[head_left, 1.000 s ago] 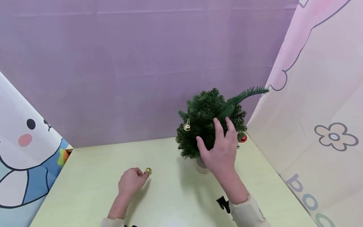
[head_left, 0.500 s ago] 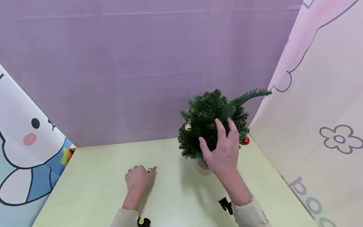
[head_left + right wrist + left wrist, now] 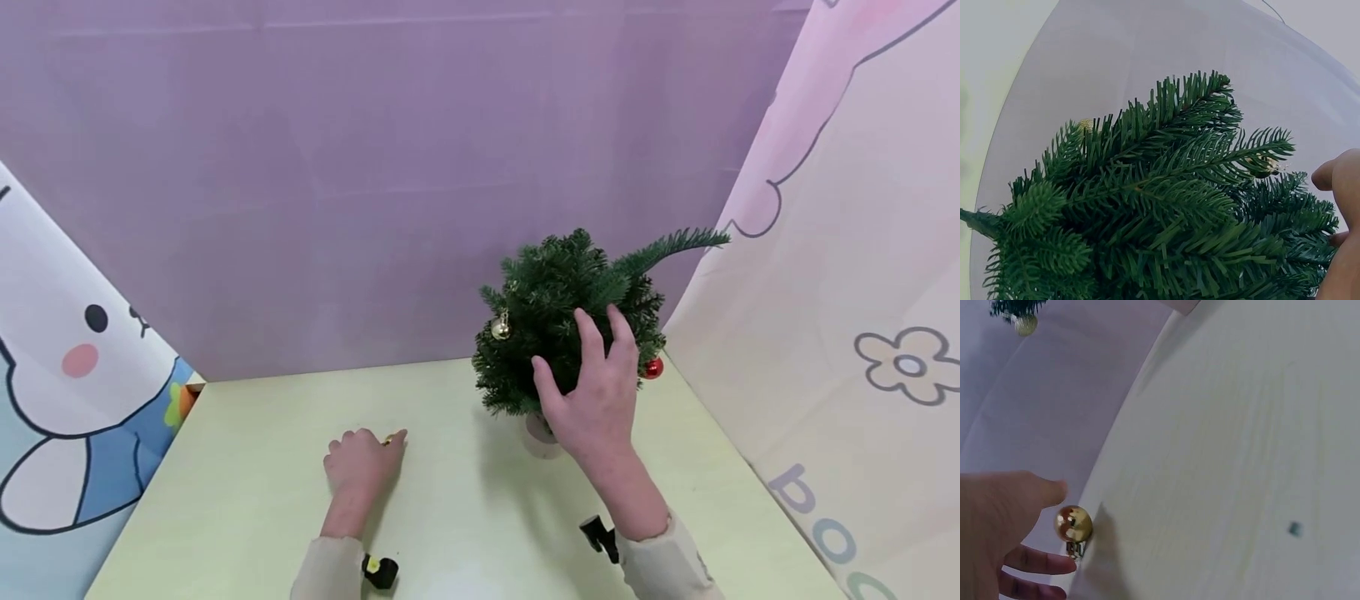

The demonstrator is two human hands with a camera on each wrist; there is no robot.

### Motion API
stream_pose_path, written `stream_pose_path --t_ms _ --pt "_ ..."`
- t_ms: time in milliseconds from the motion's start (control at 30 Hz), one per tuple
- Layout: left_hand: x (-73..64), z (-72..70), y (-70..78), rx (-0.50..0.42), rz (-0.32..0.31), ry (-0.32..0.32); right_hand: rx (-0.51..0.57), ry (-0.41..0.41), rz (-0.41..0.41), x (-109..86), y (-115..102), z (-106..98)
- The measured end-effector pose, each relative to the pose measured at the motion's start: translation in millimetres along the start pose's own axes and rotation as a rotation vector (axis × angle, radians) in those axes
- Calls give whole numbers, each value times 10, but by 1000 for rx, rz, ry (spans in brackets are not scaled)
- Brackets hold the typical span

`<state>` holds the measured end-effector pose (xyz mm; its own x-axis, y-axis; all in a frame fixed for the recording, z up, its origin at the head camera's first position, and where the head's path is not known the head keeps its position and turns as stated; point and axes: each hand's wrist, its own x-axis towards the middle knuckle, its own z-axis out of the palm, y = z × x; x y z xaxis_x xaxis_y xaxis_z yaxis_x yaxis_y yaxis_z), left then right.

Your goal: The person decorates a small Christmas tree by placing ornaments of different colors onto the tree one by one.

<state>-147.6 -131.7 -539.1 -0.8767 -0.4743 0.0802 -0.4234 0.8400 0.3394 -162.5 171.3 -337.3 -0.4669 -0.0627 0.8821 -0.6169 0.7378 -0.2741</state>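
Note:
A small green artificial Christmas tree (image 3: 570, 283) stands on the table at centre right. My right hand (image 3: 600, 400) is spread in front of it, fingers apart; contact with the branches is unclear. In the right wrist view, the edge of this hand (image 3: 1347, 206) shows beside the foliage. My left hand (image 3: 363, 462) holds a gold bauble (image 3: 1073, 524) between thumb and fingers, cap toward a fingertip; the hand hides most of it in the head view. A pale gold bauble (image 3: 501, 327) hangs on the tree's left, a red bauble (image 3: 654, 367) on its right.
The pale table (image 3: 450, 492) runs back to a purple cloth (image 3: 337, 192). Printed panels flank it, one with a cartoon figure (image 3: 67, 333), the other with a flower (image 3: 909, 365). The tree's light base (image 3: 542, 437) is partly hidden. One long branch (image 3: 675, 242) juts right.
My left hand has moved slightly right and turned over, so the bauble that was plainly visible is now mostly covered. The right hand keeps its place at the tree. The view has shifted a little.

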Motion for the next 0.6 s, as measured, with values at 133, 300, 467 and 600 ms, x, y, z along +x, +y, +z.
stream_pose_path --t_ms 133,300,467,600 --pt "62 9 -16 -40 -11 -15 -4 -2 2 17 -4 -1" --pt "85 -32 -102 -92 8 -57 5 -12 11 16 3 -8" --pt "65 -76 -229 -152 -2 -81 8 -26 17 19 13 -25" --pt "72 -78 -325 -180 -9 -68 7 -21 19 17 21 -39"
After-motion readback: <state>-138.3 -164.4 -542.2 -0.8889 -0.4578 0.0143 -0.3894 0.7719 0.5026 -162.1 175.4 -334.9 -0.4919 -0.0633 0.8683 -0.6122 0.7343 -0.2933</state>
